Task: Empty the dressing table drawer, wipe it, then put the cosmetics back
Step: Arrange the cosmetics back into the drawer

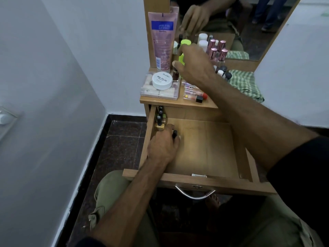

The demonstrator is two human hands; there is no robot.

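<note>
Just one camera here, strapped to the person's head, wide-angle, looking forward and steeply down. It sits close over the open drawer point(204, 148), which fills the middle, with the tabletop point(178, 102) and mirror point(249, 24) further up the frame. Knees show at the bottom edge, wall on the left.

A home bedroom or dressing corner: a small wooden dressing table with a mirror point(231, 24) stands against plain white walls point(62, 59). Its counter point(178, 102) is crowded with cosmetics, including a pink lotion tube point(162, 40), nail polish bottles point(218, 50) and lipsticks point(200, 98), and a checked cloth point(243, 82) lies at the right.
</note>
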